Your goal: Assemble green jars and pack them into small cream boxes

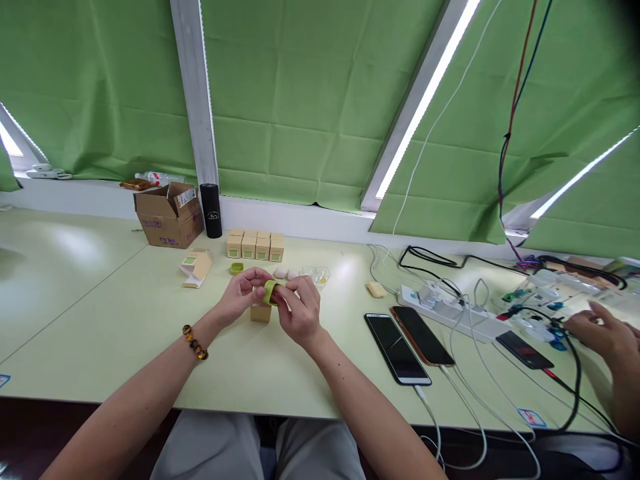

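Note:
Between both hands is a small green square plastic piece (270, 291), hollow like a little cup. My left hand (243, 297) pinches it from the left, and my right hand (301, 310) has its fingertips at the right side. Just below, a small brown cardboard box (261, 314) stands on the table, partly covered by the hands. Behind them lie another green piece (237, 268), small pale pink pieces (286, 273) and clear plastic pieces (320, 274). An opened small box (197, 267) lies to the left, and several closed small boxes (255, 245) stand in a row behind.
A carton (170, 220) and a black bottle (211, 211) stand against the wall. To the right are two phones (399, 348), a power strip (453, 313), tangled cables and a smaller dark device (525, 350). Another person's hand (605, 337) reaches in at far right.

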The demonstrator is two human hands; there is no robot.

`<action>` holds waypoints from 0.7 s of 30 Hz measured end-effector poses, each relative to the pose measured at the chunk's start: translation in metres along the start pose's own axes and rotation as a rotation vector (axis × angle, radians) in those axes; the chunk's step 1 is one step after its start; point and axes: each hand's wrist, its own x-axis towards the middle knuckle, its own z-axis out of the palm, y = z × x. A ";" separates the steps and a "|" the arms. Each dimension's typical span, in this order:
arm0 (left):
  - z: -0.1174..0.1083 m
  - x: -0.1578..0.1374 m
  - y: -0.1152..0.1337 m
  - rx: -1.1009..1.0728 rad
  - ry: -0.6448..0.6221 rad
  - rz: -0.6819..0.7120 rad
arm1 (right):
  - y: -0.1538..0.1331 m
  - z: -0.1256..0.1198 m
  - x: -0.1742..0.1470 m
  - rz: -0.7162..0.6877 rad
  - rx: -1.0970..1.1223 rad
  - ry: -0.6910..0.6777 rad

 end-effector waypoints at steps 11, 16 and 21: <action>0.001 0.003 0.007 0.101 0.106 0.085 | 0.009 -0.004 0.001 -0.065 0.055 -0.032; 0.002 0.004 0.006 0.375 0.326 0.248 | 0.009 -0.008 0.003 0.044 0.129 -0.081; 0.005 -0.002 0.000 0.695 0.330 0.334 | 0.004 -0.001 0.000 0.076 0.144 -0.149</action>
